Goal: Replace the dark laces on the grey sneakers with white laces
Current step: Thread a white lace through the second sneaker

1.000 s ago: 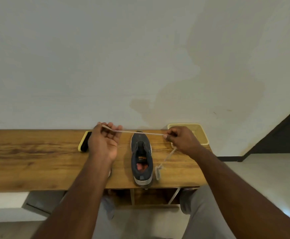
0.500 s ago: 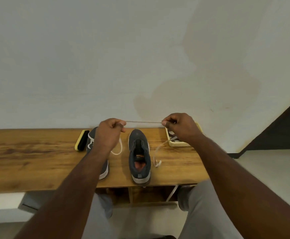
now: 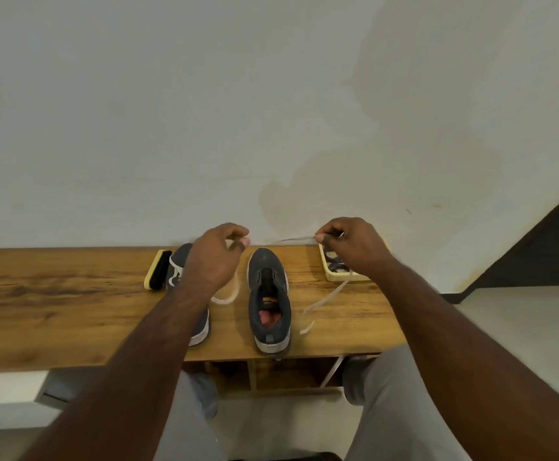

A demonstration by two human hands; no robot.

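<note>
The head view shows the left hand (image 3: pixel 216 261) and right hand (image 3: pixel 354 246) each pinching the white lace (image 3: pixel 329 292) above the bare grey sneaker (image 3: pixel 269 297) between them, so next a tip likely needs poking into a hole.

A home, most likely an entryway or hall. A long wood-grain counter (image 3: pixel 55 294) stands against a plain white wall (image 3: pixel 171 111) with a damp-looking stain (image 3: pixel 304 197) at 12 o'clock. Grey sneakers (image 3: pixel 269 294) sit on it beside a shoe brush (image 3: pixel 157 269) at 10 o'clock. Pale floor tiles (image 3: pixel 521 327) spread at 3 o'clock.
</note>
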